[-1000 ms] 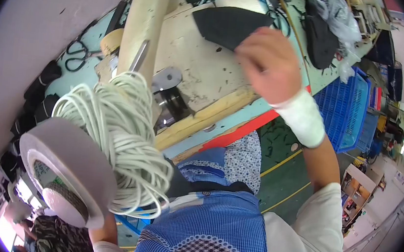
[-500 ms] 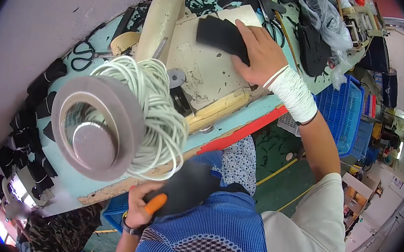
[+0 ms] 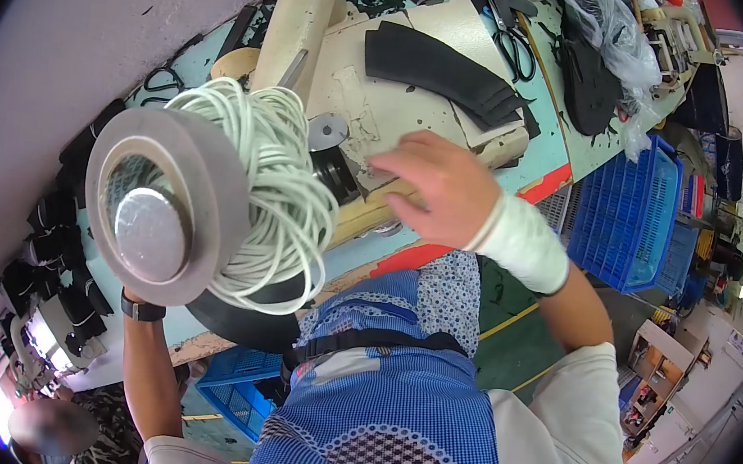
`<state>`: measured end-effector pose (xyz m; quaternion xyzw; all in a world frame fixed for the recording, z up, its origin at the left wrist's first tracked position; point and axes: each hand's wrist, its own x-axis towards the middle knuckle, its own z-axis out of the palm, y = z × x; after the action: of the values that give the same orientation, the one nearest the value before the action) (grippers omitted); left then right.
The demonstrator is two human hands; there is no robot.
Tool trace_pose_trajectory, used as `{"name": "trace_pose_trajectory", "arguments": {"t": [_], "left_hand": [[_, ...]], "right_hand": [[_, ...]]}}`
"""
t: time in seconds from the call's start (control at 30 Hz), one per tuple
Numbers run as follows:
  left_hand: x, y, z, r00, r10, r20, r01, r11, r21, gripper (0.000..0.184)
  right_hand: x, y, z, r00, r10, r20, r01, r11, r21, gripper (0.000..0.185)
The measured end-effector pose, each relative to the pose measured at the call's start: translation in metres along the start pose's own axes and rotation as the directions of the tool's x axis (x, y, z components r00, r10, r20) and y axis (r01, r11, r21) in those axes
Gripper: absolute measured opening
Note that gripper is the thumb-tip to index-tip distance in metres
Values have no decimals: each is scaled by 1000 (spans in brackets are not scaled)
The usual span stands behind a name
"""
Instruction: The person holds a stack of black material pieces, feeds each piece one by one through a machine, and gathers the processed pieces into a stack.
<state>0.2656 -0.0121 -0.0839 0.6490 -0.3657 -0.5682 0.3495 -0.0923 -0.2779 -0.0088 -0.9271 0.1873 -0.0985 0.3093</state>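
My right hand (image 3: 439, 189) is over the front edge of the cream machine bed (image 3: 348, 107), fingers apart and slightly blurred, holding nothing. White thread (image 3: 526, 244) is wound round its wrist. Beyond it, a fanned stack of black curved fabric pieces (image 3: 443, 69) lies on the bed. The grey ring-shaped roll (image 3: 229, 208) hides my left hand; only the forearm (image 3: 152, 381) and wristwatch (image 3: 144, 306) show. A larger black piece (image 3: 245, 317) hangs over the table edge beside that wrist, partly covered by a bundle of white cord (image 3: 280, 195).
Black-handled scissors (image 3: 513, 52) lie behind the stack, and another pair (image 3: 163, 81) is at the left. The cream machine arm (image 3: 298, 25) rises at the back. Blue crates (image 3: 631, 219) stand at the right. Black bundles (image 3: 51, 225) line the left side. Another person (image 3: 61, 426) is at lower left.
My right hand has left the black stack and moved toward the bed's front edge. My left hand, earlier holding a black piece and an orange-handled tool, has moved up-left behind the roll.
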Motion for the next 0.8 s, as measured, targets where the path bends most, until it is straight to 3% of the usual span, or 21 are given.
{"name": "trace_pose_trajectory", "arguments": {"t": [0.07, 0.17, 0.23, 0.3, 0.37, 0.47, 0.5, 0.57, 0.63, 0.67, 0.7, 0.77, 0.8], "left_hand": [[9, -18, 2, 995, -16, -95, 29, 991, 130, 47], [13, -12, 14, 994, 31, -106, -11, 983, 186, 40], [13, 19, 27, 997, 61, -41, -55, 989, 140, 35], [20, 57, 40, 995, 80, 63, -85, 993, 82, 31], [34, 67, 47, 982, 99, 161, -109, 993, 51, 27], [45, 16, 54, 937, 276, 216, -302, 948, 98, 25], [44, 1, 56, 901, 373, 220, -407, 904, 134, 27], [42, 7, 55, 930, 312, 197, -335, 937, 99, 27], [36, 20, 52, 973, 184, 136, -188, 982, 18, 28], [33, 29, 49, 988, 116, 101, -113, 993, -27, 28], [27, 38, 47, 997, 42, 65, -37, 996, -77, 28], [36, 58, 46, 997, 60, 44, -56, 994, -93, 29], [43, 49, 45, 970, 192, 151, -194, 981, 0, 29]], "right_hand": [[18, -8, 16, 1000, 10, 1, -10, 999, 42, 41], [32, -10, 30, 988, -118, -95, 111, 991, -79, 45], [28, -5, 19, 983, -12, 182, 27, 997, -79, 34], [11, 10, -4, 990, -13, 143, -8, 990, 144, 14], [4, 15, -30, 963, -4, 268, -58, 973, 223, 11], [10, 8, -6, 984, -47, 175, -11, 948, 318, 8], [20, 2, 12, 992, -106, 64, 92, 976, 195, 10], [23, 2, 19, 985, -165, -43, 167, 984, 60, 13], [21, 4, 9, 978, -23, 205, -13, 986, 169, 22], [12, 4, -2, 975, 114, 189, -152, 967, 202, 28], [3, 12, -12, 975, 105, 198, -142, 972, 187, 24], [-4, 17, -30, 933, 98, 346, -205, 935, 288, 18], [-2, 15, -23, 933, 97, 346, -205, 935, 290, 18]]}}
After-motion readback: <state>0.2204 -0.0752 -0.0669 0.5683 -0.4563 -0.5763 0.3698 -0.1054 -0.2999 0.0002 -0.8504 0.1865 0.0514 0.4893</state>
